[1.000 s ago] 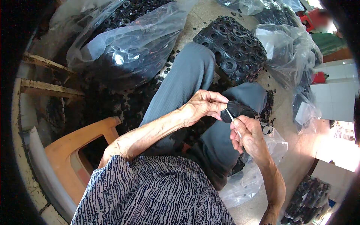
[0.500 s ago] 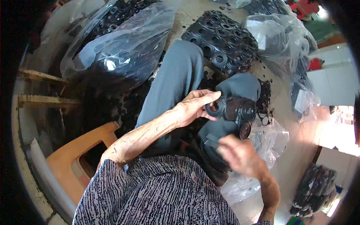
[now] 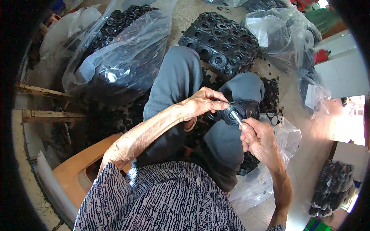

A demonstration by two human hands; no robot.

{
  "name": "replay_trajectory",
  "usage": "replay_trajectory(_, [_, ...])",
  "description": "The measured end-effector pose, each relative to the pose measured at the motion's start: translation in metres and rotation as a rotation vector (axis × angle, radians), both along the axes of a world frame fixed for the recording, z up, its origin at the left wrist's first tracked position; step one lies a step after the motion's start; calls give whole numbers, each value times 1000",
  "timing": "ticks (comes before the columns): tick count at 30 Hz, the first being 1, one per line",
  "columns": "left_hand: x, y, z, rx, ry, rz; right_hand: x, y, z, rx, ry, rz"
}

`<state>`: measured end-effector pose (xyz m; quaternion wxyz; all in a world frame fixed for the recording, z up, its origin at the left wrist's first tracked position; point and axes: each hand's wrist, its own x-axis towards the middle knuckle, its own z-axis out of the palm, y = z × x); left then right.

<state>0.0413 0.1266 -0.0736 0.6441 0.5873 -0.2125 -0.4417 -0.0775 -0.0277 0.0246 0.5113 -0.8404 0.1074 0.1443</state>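
Observation:
Over my right knee lies a small piece of moulded black rubber rings (image 3: 252, 109), joined side by side. My left hand (image 3: 202, 103) pinches its left edge between thumb and fingers. My right hand (image 3: 259, 136) is closed around a slim silvery tool (image 3: 236, 116), whose flat tip lies over one of the rings. Whether the tip touches the rubber or is under its rim I cannot tell. Beyond my knees sits a large stack of black rubber ring sheets (image 3: 221, 40) on the floor.
At the upper left a clear plastic bag (image 3: 131, 50) holds many loose black rings. Another clear bag (image 3: 275, 29) stands at the upper right. Plastic sheeting (image 3: 283, 142) lies beside my right leg. An orange plastic stool or chair (image 3: 83, 161) is at my left.
My right hand has moved up to the rings, bringing the silvery tool over one of them. My left hand keeps hold of the rubber piece. The view has shifted slightly.

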Motion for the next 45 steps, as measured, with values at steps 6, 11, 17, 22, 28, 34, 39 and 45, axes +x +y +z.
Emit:
replay_trajectory(6, [-1, 6, 2, -62, 32, -7, 8, 5, 0, -105, 94, 79])
replay_trajectory(11, [-3, 5, 2, -94, 14, 29, 8, 4, 1, -122, 75, 70])
replay_trajectory(17, [-5, 5, 2, -69, 43, 26, 11, 2, 0, -105, 73, 112])
replay_trajectory(22, [-7, 4, 1, -44, 59, 36, 13, -1, -3, -39, 110, 80])
replay_trajectory(28, [-8, 2, 0, -108, 78, 29, 7, -3, -10, -56, 55, 84])
replay_trajectory(34, [-12, -1, -4, -84, 86, 23, 6, -5, -15, -246, -133, 172])
replay_trajectory(39, [-19, -10, -5, 53, -130, 82, -16, 15, -21, -187, -230, 947])
replay_trajectory(45, [-9, 2, 4, 29, -95, 49, -34, -1, -25, -22, -204, 756])
